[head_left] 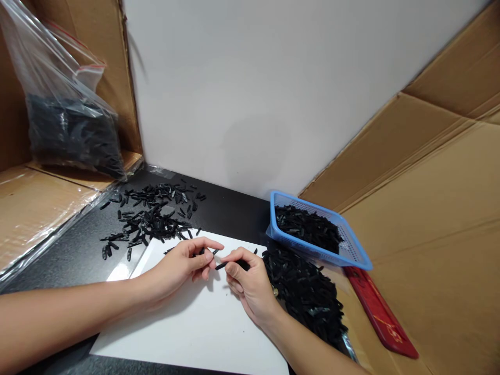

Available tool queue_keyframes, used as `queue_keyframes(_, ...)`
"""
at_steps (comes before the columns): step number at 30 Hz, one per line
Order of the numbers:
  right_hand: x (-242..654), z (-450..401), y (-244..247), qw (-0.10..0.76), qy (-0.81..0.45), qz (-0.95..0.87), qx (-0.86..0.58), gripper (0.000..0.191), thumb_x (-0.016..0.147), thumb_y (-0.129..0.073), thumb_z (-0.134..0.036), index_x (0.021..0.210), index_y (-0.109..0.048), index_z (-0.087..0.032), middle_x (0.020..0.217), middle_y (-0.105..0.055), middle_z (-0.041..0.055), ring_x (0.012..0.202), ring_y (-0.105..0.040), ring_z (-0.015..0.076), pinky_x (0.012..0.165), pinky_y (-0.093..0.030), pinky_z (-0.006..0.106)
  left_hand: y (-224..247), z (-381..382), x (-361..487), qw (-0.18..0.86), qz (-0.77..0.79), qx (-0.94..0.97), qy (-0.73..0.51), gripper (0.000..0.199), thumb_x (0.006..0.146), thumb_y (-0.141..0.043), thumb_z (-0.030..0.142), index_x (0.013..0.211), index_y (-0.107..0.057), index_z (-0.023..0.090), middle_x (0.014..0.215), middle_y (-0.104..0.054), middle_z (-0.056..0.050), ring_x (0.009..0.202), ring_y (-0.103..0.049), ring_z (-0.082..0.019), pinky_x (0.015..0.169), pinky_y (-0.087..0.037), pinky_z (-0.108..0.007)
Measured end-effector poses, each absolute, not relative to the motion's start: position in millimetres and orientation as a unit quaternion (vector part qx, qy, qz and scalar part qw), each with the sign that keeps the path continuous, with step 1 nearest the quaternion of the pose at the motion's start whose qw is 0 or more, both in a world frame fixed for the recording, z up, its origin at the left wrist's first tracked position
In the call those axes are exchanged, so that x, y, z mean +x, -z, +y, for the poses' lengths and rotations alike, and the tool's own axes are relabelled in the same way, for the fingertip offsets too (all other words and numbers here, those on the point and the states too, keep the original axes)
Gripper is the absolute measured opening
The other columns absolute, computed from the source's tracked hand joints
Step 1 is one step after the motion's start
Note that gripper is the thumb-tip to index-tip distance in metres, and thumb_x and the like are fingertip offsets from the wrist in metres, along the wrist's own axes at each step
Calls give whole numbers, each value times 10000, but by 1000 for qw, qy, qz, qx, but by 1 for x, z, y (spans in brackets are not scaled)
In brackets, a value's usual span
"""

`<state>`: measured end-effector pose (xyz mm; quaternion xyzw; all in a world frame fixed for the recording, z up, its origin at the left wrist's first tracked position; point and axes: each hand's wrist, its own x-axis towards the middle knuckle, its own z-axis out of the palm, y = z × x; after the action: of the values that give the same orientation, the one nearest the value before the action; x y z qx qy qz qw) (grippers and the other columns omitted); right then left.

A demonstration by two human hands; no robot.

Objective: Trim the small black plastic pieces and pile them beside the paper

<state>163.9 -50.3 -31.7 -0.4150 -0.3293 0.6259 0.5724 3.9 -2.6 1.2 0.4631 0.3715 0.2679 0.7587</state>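
Over a white board (187,328), my two hands are close together, fingertips almost meeting. My left hand (191,260) is closed in a pinch on a small black piece (215,252), slim and elongated; more dark bits show behind its fingers. Between the thumb and fingers of my right hand (246,276) is another slim black piece (221,265), with further black pieces partly hidden in the palm. Loose black pieces (156,221) lie scattered beyond my left hand. A large heap of similar pieces (304,291) sits beside my right wrist.
A blue plastic basket (312,242) holding black pieces stands at the back right. Beside it lies a red flat object (380,312). At left, a clear zip bag (74,130) of black pieces rests on cardboard. Cardboard panels (437,208) and a pale wall (253,94) enclose the dark table.
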Motion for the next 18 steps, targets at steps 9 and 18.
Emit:
queue_keyframes(9,163,-50,30,582,-609,-317,-436,292,610,-839,-357,663,-623,-168,438,-455,-80,351,-251,27,345,-132,175,-5,-5,3,767,356,463,-266,173,788,-661,306,900,-627,179,666,-560,38,598,-461,-97,575,-301,-218)
queue_keyframes(18,165,-54,28,565,-415,-481,-527,136,770,-712,-311,832,-660,-201,576,-589,-35,460,-473,102,458,-376,230,-5,-3,4,694,363,563,-265,191,776,-681,326,851,-567,192,529,-570,68,481,-408,-79,481,-274,-194)
